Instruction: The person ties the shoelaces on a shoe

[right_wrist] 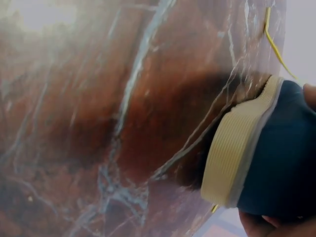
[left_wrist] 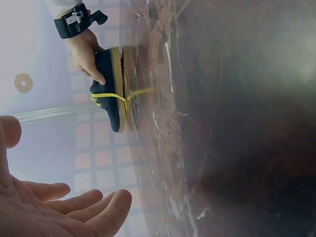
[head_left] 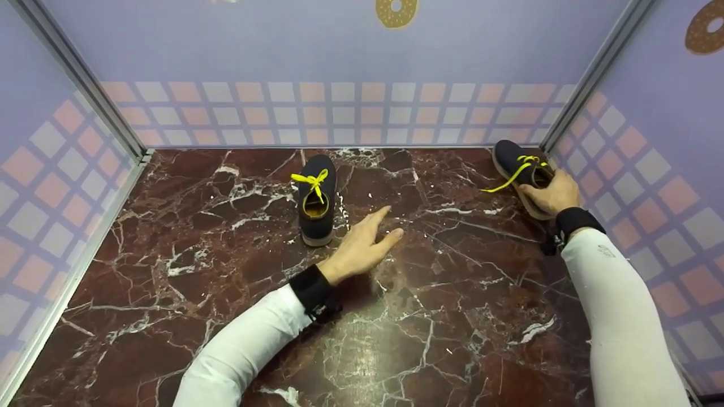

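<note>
A dark navy shoe point(head_left: 506, 152) with yellow laces and a pale sole is at the back right corner. My right hand point(head_left: 557, 195) grips it by the heel end, thumb on one side and fingers on the other. One long yellow lace end point(head_left: 503, 187) trails leftward from that shoe. In the right wrist view its ribbed heel point(right_wrist: 227, 158) is close over the marbled surface. A matching shoe point(head_left: 317, 230), its yellow lace tied in a bow, stands left of centre, toe toward the back wall. Beside its heel my left hand point(head_left: 362, 246) is held with fingers extended, holding nothing.
The dark red marbled tabletop point(head_left: 452, 271) runs up to a purple back wall point(head_left: 254, 45) with checkered squares and donut pictures. Similar panels close in the left and right sides, joined by grey metal corner posts point(head_left: 599, 62). The right forearm lies close to the right panel.
</note>
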{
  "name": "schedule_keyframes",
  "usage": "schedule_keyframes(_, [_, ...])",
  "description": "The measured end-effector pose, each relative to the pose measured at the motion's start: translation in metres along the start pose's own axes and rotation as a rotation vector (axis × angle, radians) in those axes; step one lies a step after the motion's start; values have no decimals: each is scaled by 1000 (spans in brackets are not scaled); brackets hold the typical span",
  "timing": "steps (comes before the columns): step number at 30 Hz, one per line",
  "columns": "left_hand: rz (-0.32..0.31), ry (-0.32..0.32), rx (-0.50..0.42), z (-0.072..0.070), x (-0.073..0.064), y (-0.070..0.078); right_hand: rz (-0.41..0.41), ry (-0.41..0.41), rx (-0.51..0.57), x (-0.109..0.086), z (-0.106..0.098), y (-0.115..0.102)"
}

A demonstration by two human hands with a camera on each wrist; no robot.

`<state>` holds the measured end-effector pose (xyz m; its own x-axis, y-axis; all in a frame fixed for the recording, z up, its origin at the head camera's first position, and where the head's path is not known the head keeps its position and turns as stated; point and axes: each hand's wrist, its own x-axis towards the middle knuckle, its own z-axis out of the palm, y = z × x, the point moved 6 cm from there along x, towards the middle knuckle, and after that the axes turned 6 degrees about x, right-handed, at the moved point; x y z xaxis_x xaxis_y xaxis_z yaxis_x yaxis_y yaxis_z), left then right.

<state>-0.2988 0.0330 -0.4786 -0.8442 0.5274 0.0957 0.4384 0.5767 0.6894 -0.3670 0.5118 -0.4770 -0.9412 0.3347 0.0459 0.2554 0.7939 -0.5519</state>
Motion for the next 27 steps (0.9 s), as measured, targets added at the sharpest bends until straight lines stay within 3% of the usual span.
schedule_keyframes(6, [-4, -15, 4, 1, 2, 4, 42, -9, -4, -1, -1, 4])
schedule_keyframes(21, [5, -16, 7, 4, 6, 11, 33, -28, -38, -1, 4, 0])
schedule_keyframes(27, [14, -24, -10, 4, 7, 15, 35, 0, 15, -4, 8, -5])
